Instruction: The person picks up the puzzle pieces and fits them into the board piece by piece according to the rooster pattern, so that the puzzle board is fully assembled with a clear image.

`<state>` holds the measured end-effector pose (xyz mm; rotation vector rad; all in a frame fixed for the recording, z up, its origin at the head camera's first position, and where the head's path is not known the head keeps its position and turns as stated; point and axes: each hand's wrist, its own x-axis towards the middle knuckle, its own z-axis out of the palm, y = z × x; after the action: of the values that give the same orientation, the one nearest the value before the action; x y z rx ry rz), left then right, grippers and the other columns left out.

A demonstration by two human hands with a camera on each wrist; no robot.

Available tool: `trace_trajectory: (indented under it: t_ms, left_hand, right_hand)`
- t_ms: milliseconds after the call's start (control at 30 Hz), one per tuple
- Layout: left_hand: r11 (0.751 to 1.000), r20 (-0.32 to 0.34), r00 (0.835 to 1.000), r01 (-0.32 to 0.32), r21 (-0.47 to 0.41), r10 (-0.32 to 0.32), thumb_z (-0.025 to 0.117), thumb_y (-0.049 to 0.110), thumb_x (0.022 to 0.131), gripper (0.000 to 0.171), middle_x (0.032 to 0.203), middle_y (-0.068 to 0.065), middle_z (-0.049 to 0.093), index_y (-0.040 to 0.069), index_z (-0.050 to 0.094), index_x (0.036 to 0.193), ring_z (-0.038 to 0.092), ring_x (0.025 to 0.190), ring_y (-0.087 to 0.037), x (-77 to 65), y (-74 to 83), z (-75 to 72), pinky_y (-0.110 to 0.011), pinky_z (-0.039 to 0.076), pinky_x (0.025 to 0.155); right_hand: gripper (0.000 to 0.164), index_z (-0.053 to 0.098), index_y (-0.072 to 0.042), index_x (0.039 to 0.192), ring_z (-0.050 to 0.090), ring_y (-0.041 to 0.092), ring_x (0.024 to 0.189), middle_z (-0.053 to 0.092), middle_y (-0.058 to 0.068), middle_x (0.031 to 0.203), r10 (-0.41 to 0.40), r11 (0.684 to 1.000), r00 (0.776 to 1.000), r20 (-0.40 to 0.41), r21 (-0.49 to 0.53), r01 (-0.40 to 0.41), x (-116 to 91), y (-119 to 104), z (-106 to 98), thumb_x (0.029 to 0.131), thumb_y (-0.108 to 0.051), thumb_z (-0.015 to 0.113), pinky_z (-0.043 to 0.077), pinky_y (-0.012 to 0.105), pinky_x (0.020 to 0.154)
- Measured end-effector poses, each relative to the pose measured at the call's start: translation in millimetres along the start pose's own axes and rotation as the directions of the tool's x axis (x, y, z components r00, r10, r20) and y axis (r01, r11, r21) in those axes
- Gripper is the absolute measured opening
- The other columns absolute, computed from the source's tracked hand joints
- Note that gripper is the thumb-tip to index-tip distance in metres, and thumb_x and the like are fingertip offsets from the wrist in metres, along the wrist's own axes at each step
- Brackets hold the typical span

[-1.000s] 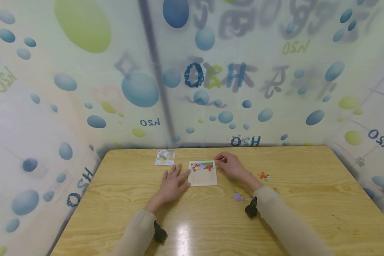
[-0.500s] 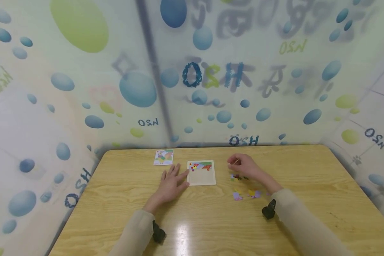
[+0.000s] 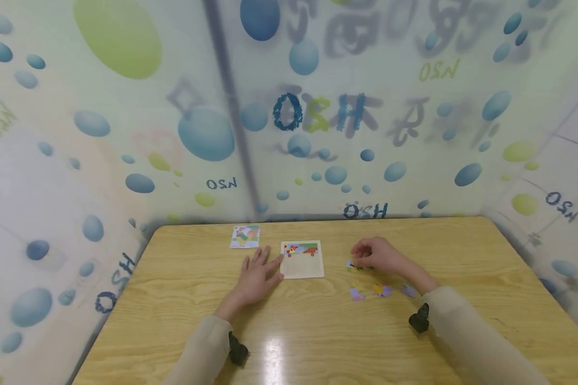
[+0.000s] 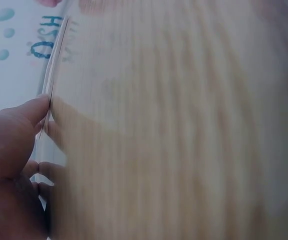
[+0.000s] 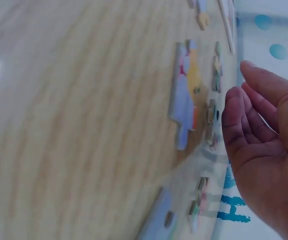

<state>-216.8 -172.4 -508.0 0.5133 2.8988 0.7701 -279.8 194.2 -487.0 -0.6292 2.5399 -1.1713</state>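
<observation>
Now the right hand (image 3: 378, 255), loosely curled and seemingly empty, has quit the part-filled board (image 3: 304, 267) for loose pieces (image 3: 382, 290); the left hand (image 3: 256, 279) lies spread.

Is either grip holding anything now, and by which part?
Nothing is visibly held: the right grip hovers over puzzle pieces; the left grip touches the puzzle board at its left edge.

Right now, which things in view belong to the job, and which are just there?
Job, likely:
puzzle board
loose puzzle pieces
picture card, probably the reference
left hand, at the board's edge
right hand, near the pieces

Just there:
table
printed backdrop
black wrist devices
</observation>
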Motion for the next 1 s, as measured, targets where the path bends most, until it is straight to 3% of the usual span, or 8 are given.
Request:
trace_trajectory:
  t_ms: [300,567,1000]
  left_hand:
    - [1.000,0.004,1.000,0.000,-0.001,0.000,0.057,0.033,0.106,0.053,0.165,-0.027,0.018,0.011,0.048,0.154,0.009,0.153,-0.047,0.0,-1.0,-0.8,-0.067,0.003,0.119]
    - [1.000,0.002,1.000,-0.003,-0.019,0.003,0.057,0.032,0.106,0.053,0.166,-0.027,0.018,0.010,0.048,0.154,0.009,0.153,-0.047,-0.4,-0.5,-0.9,-0.067,0.001,0.119]
    - [0.997,-0.027,0.999,-0.028,-0.072,0.026,0.059,0.033,0.104,0.055,0.166,-0.027,0.017,0.011,0.049,0.153,0.006,0.154,-0.046,0.0,-5.2,4.8,-0.068,-0.002,0.118]
  right_hand:
    - [0.021,0.071,-0.003,0.109,0.061,0.017,0.083,0.068,0.000,0.094,0.042,0.999,0.999,0.004,-0.006,-0.042,-2.1,3.3,7.4,0.090,-0.008,0.078,0.053,0.034,0.076]
    - [0.023,0.072,0.001,0.109,0.059,0.016,0.080,0.067,0.000,0.090,0.019,0.998,1.000,-0.008,-0.056,-0.020,-1.4,3.0,10.0,0.088,-0.003,0.078,0.052,0.034,0.074]
    - [0.027,0.071,0.003,0.116,0.058,0.016,0.080,0.070,0.002,0.099,0.028,0.999,0.997,0.075,-0.029,-0.026,-0.4,-2.3,7.7,0.089,0.000,0.075,0.052,0.034,0.074]
